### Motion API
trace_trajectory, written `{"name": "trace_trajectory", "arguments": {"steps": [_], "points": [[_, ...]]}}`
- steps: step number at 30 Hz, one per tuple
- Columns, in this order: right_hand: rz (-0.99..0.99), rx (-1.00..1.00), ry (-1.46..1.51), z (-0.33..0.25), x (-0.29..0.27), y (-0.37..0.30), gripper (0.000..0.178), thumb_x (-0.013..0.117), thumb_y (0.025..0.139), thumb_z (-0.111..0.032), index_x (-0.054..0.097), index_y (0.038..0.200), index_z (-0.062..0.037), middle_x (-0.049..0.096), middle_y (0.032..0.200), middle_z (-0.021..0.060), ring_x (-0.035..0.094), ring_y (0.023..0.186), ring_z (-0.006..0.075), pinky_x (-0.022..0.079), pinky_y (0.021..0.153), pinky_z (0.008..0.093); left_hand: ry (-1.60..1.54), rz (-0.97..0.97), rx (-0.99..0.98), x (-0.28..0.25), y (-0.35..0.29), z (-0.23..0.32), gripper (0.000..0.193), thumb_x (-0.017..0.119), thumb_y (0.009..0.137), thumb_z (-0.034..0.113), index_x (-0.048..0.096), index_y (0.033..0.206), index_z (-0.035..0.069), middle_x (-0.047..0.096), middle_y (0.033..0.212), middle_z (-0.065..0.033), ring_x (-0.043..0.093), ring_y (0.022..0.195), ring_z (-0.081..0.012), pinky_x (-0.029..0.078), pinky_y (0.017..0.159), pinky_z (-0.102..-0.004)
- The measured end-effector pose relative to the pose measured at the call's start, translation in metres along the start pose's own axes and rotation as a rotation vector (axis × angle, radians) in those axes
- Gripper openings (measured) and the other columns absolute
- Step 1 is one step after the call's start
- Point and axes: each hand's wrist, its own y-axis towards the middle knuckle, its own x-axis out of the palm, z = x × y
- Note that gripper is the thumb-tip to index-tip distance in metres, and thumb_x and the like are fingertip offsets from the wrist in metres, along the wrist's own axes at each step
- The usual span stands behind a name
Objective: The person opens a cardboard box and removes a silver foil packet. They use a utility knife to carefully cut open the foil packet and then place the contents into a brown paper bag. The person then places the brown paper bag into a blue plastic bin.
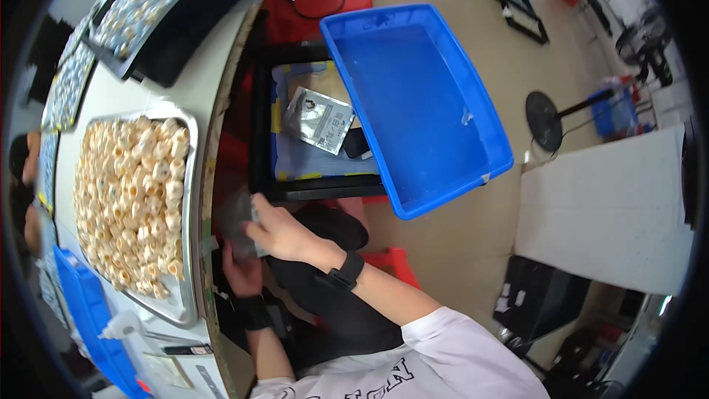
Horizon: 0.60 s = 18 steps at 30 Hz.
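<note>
My right hand (286, 235) pinches a grey, partly see-through bag (238, 220), which is blurred by motion. Below it, my left hand (242, 275) is closed at the bag's lower edge, its fingers partly in shadow. Both hands are low beside the table edge, over my dark-trousered legs. Just beyond them, a black-framed crate (317, 191) holds a silver foil pouch (319, 120) and a small black object (357, 143) on a blue and yellow lining.
An empty-looking blue plastic bin (413, 96) rests partly over the crate. On the left table, a metal tray (193, 177) holds many cream, hollow rounded pieces (133, 199). A red stool (317, 0) bears a black cable. A fan stand (545, 122) is at right.
</note>
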Motion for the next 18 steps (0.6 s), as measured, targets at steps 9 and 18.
{"name": "trace_trajectory", "arguments": {"steps": [9, 18], "points": [[0.989, -0.419, -0.805, -0.026, -0.126, 0.251, 0.054, 0.056, 0.082, -0.028, 0.042, 0.132, -0.0129, 0.032, 0.139, 0.0233, 0.030, 0.128, 0.0395, 0.028, 0.102, 0.0500, 0.225, 0.473, -0.115, -0.065, -0.140, 0.055, 0.041, 0.056, 0.089, 0.028, 0.051, 0.123, 0.005, 0.056, 0.124, -0.0096, 0.052, 0.114, -0.0256, 0.040, 0.098, -0.0396], [1.246, -0.430, -0.825, -0.028, -0.133, 0.398, 0.050, 0.045, 0.086, -0.028, 0.040, 0.134, -0.0127, 0.043, 0.125, 0.0361, 0.043, 0.118, 0.0464, 0.025, 0.102, 0.0566, 0.130, 0.633, -0.244, -0.044, -0.157, 0.011, 0.043, 0.050, 0.091, 0.027, 0.047, 0.128, 0.005, 0.051, 0.129, -0.0113, 0.047, 0.120, -0.0283, 0.035, 0.103, -0.0437]]}}
